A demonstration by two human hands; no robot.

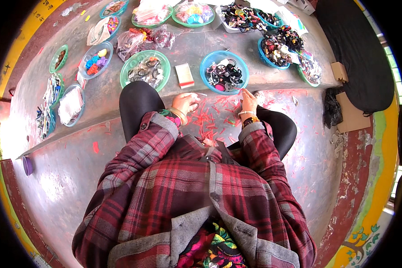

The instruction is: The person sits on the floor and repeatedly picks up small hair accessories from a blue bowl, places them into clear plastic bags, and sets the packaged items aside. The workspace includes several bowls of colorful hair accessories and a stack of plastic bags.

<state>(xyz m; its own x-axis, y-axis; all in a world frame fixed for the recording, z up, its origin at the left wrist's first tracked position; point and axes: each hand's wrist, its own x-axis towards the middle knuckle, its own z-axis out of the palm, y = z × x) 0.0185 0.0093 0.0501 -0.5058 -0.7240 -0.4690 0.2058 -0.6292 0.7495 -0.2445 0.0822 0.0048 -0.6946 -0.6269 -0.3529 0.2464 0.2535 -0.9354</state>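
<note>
My left hand [184, 103], with a bangle at the wrist, is closed in a pinch, and a small thin white strip [201, 94] sticks out from its fingertips. On the right, my right hand [249, 103] points its stretched fingers at the near rim of a blue bowl [205, 85]; I cannot make out anything in them. Dark hair ties and small trinkets [223, 73] fill that bowl. Left of it lies a white and red flat box [184, 77]. Beyond my left knee stands a green bowl [125, 69] with clear packets of small pieces.
Red scraps [205, 123] litter the floor between my knees. Several bowls line the raised ledge, among them a blue bowl of coloured pieces [96, 62] and a tray of dark hair ties [241, 18]. A black bag [332, 107] and cardboard [355, 114] lie at right.
</note>
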